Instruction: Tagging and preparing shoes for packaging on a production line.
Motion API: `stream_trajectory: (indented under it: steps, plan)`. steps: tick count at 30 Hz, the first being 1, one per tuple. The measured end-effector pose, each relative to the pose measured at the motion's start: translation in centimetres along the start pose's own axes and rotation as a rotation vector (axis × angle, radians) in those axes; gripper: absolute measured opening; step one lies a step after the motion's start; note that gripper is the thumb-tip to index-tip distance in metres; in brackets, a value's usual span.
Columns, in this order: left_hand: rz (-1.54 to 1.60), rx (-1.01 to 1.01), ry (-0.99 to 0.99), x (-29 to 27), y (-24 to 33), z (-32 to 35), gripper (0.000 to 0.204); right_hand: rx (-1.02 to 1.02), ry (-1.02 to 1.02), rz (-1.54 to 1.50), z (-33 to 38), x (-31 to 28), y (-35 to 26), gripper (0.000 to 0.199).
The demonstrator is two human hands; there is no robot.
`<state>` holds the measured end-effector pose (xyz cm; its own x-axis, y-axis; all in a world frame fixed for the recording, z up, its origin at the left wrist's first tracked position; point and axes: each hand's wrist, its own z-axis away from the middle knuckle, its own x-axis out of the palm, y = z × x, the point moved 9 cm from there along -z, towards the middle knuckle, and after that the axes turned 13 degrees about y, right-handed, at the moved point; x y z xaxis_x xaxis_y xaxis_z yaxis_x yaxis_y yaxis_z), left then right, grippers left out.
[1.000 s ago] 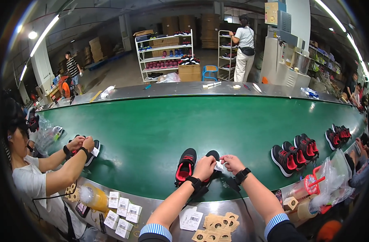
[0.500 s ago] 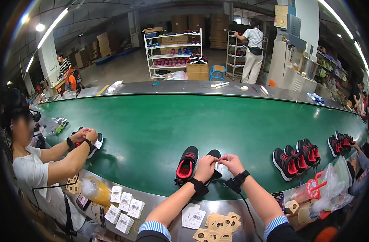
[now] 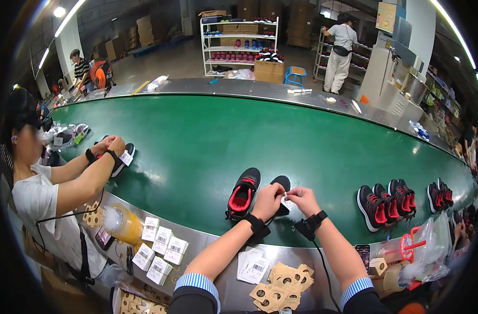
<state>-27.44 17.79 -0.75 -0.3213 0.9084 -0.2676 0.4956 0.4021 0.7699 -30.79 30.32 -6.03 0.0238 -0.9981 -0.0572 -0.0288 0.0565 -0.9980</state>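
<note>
A pair of black sneakers with red lining and laces stands in front of me on the green belt. The left sneaker (image 3: 242,196) shows whole; my left hand (image 3: 268,201) covers much of the right sneaker (image 3: 282,182). Over that right sneaker, my left hand's fingers are pinched at the top of a small white tag (image 3: 285,201). Facing it, my right hand (image 3: 303,201) pinches at the same tag from the other side. Any string between the fingertips is too fine to make out. Both wrists carry black straps.
Nearer me on the metal ledge lie white cards (image 3: 253,266), kraft-paper tags (image 3: 283,285) and stacks of barcode labels (image 3: 159,251). More black-and-red sneakers (image 3: 385,204) stand to the right, beside a phone (image 3: 362,256) and a plastic cup (image 3: 406,247). A co-worker (image 3: 56,193) handles a shoe on the left.
The whole view has tilted down and turned slightly, so the background sits higher. Both hands stay pinched at the tag over the right sneaker, with the fingertips slightly shifted.
</note>
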Motion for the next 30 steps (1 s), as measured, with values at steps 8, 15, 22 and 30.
stream_trajectory:
  steps: [8,15,22,30]
  plan:
    - [-0.034,0.002,0.018,-0.9,-0.7,0.0,0.007,-0.051,0.031,0.108,-0.3,1.6,0.4,0.007]
    - [-0.053,0.170,0.110,-3.8,3.8,0.9,0.022,-0.112,0.120,0.077,2.5,-0.1,-3.2,0.016]
    - [-0.179,0.133,-0.531,-7.1,6.1,8.0,0.029,-0.028,0.019,0.031,8.4,-2.6,-8.9,0.016]
    - [-0.413,-0.025,-0.686,-10.3,3.9,13.6,0.067,-0.065,-0.126,0.219,11.6,-3.0,-8.3,0.010]
